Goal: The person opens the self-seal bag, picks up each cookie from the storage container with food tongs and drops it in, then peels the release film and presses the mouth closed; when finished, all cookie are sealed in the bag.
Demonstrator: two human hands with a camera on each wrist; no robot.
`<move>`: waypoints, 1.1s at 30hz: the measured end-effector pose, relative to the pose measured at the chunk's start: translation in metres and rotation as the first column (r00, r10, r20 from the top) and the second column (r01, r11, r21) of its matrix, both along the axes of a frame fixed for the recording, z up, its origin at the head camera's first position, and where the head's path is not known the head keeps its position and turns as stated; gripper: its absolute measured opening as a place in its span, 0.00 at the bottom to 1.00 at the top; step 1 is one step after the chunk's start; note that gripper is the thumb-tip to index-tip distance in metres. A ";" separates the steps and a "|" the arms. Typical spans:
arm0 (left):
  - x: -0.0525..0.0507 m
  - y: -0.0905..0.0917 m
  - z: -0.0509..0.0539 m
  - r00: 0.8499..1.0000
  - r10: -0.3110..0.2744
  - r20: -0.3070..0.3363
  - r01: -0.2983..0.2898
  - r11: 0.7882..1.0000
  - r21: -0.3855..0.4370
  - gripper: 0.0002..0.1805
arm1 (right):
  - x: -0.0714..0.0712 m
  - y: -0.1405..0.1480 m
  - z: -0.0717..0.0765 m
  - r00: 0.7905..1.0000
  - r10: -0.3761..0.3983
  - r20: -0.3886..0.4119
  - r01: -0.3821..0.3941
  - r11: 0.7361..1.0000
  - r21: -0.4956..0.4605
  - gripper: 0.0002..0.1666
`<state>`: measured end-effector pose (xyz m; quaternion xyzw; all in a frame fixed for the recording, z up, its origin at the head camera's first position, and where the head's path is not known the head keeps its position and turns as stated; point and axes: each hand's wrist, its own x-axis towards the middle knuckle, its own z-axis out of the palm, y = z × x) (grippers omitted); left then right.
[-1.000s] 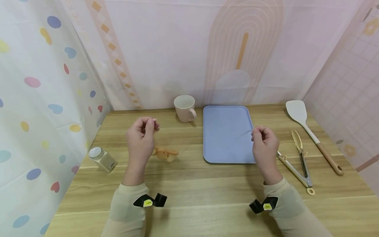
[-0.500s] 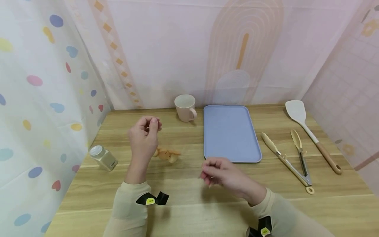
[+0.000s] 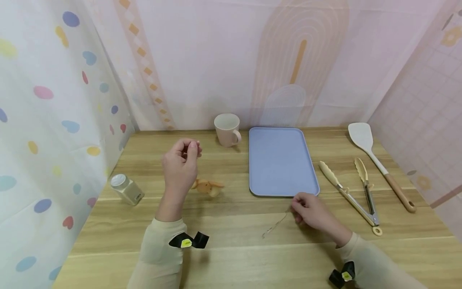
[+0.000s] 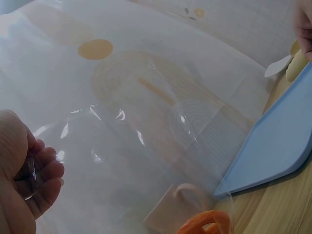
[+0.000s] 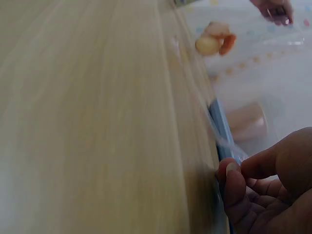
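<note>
A clear plastic film (image 4: 121,115) spans much of the left wrist view, showing mostly by its glints. My left hand (image 3: 180,170) is raised over the left of the table, thumb against bent fingers, pinching the film. My right hand (image 3: 313,212) is low in front of the tray, thumb and forefinger pinching the film's edge (image 3: 276,225), which trails as a thin shiny line toward the left. Below and right of my left hand lies a small orange-and-tan object (image 3: 207,186), its kind unclear. Whether the film is a sheet or a bag, I cannot tell.
Behind stand a pale pink mug (image 3: 226,132) and a blue tray (image 3: 283,162). Kitchen tongs (image 3: 356,205) and a white spatula (image 3: 361,135) with a wooden handle lie right. A lidded spice jar (image 3: 127,190) sits far left. Patterned curtains enclose the wooden table (image 3: 223,265).
My right hand has swung from the tray's right side leftward and down, then back right to the tray's front corner, with the film. The left hand has shifted slightly right.
</note>
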<state>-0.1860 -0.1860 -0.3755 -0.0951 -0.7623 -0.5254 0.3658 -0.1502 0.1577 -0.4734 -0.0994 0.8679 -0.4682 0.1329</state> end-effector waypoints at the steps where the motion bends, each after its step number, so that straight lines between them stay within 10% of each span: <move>1: 0.000 0.000 0.000 1.000 -0.003 0.010 0.003 1.000 0.007 0.13 | 0.001 0.008 0.000 1.000 -0.015 -0.009 0.015 0.999 0.036 0.10; 10: 0.000 -0.001 -0.002 0.999 0.009 0.035 -0.009 1.000 0.014 0.13 | 0.007 0.052 0.007 0.999 -0.035 -0.040 0.042 0.981 0.192 0.09; 16: -0.002 -0.001 -0.002 1.000 0.012 0.022 -0.012 1.000 -0.006 0.12 | 0.014 0.049 0.023 0.938 -0.027 -0.345 0.155 0.924 0.350 0.06; 22: -0.003 -0.003 0.000 1.000 0.010 0.018 -0.010 1.000 0.005 0.12 | 0.007 -0.030 0.035 0.884 0.005 -0.468 0.004 1.000 0.018 0.08; 29: -0.004 -0.006 -0.003 0.999 0.017 0.040 -0.018 1.000 0.009 0.11 | -0.011 -0.126 0.050 0.923 -0.077 -0.377 -0.036 0.958 -0.284 0.19; 33: -0.003 -0.005 -0.002 0.998 0.011 0.059 -0.011 1.000 0.008 0.12 | -0.009 -0.146 0.063 0.894 -0.177 -0.411 -0.006 0.914 -0.406 0.12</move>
